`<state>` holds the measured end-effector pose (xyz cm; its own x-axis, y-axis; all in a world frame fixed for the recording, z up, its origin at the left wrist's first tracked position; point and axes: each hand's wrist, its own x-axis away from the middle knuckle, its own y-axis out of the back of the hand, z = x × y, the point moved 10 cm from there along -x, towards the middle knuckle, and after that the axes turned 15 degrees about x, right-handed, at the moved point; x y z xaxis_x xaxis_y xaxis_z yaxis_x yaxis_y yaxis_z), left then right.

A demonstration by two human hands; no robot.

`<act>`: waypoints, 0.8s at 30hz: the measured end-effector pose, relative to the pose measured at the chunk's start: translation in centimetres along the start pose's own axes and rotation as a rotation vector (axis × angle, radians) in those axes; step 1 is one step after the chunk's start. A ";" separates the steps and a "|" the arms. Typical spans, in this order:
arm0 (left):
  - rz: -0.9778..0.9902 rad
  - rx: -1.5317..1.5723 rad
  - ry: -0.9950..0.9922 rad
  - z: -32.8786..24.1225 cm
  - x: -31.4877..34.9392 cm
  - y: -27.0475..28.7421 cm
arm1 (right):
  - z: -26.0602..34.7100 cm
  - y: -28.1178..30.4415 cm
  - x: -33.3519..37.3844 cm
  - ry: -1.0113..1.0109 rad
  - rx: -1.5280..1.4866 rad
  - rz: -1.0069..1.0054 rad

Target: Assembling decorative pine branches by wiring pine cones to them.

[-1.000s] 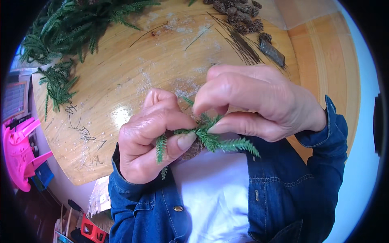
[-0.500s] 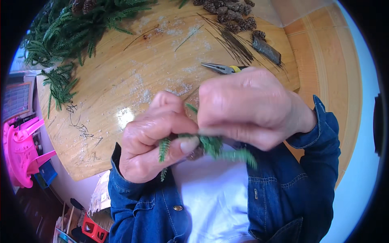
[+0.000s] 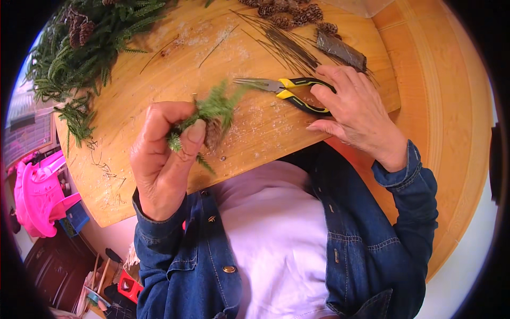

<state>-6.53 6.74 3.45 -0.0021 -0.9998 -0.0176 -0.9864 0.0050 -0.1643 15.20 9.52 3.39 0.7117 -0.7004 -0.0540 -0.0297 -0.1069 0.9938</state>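
My left hand [image 3: 167,143] pinches a green artificial pine sprig [image 3: 219,105] between thumb and fingers, above the table's near part. A small brown pinecone [image 3: 213,135] shows in the sprig, just beside my thumb. Part of the sprig is blurred. On the right, my right hand [image 3: 355,106] is open, thumb and fingers spread around the handle end of needle-nose pliers [image 3: 287,89]. Their handles are black and yellow, and their jaws point left. Whether my fingertips touch the handles, I cannot tell.
Green pine branches [image 3: 87,58] with pinecones are heaped at the far left. Thin dark wires [image 3: 292,45] lie at the far right, near a wrapped wire bundle [image 3: 341,50] and several pinecones [image 3: 308,14]. White flecks and wire scraps [image 3: 106,167] dot the wooden table. A pink plastic chair [image 3: 40,194] stands left.
My hands have parted. The left moved up and left with the sprig and pinecone; the right let go of the sprig and moved right to the pliers' handles.
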 end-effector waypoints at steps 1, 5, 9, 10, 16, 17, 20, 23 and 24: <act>0.043 -0.106 -0.024 -0.2 0.0 -0.3 | 0.0 -0.7 -0.1 0.014 0.021 0.046; -0.043 0.099 0.049 0.9 0.0 0.2 | 0.2 -2.1 -0.3 0.041 0.005 0.094; -0.138 0.076 -0.068 0.4 -0.4 0.6 | -0.1 -2.6 -0.7 0.016 -0.080 0.144; -0.143 0.075 -0.063 0.3 -0.3 0.8 | -0.2 -2.6 -0.8 -0.003 -0.112 0.167; -0.127 0.032 0.074 1.7 -0.4 1.6 | 1.3 -1.0 -2.3 0.055 -0.041 0.155; -0.126 0.015 0.054 1.6 -0.5 1.7 | 1.6 -0.7 -2.6 0.066 0.043 0.156; -0.094 -0.019 0.021 1.5 -0.6 1.7 | 1.7 -0.5 -2.7 0.063 0.133 0.160; -0.049 -0.064 -0.011 1.5 -0.9 1.8 | 1.2 -0.3 -2.6 0.031 0.144 0.162; -0.016 -0.092 -0.028 1.4 -0.9 1.8 | 1.0 0.5 -2.6 -0.007 -0.040 0.114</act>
<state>-8.04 7.72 1.78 0.0173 -0.9989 -0.0434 -0.9972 -0.0140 -0.0735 12.69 10.58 3.94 0.7003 -0.7115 0.0588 -0.0816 0.0020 0.9967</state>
